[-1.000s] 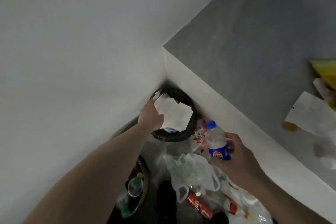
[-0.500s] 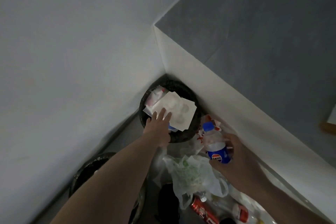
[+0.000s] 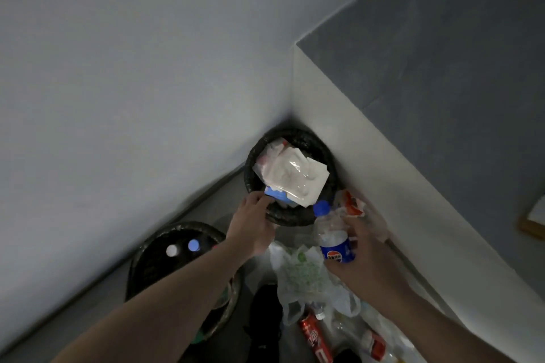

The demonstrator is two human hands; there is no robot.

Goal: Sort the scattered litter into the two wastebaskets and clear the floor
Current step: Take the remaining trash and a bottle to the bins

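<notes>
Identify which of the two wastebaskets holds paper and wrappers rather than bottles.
The far wastebasket in the wall corner: white paper fills it, while the near wastebasket shows bottle caps.

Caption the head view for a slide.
Left hand at the rim of the paper-filled corner wastebasket; right hand holding a blue-capped bottle.

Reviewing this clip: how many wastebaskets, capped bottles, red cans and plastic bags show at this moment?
Wastebaskets: 2, far and near.
Capped bottles: 3, one held, two caps in the near basket.
Red cans: 2.
Plastic bags: 1.
Total: 8.
</notes>
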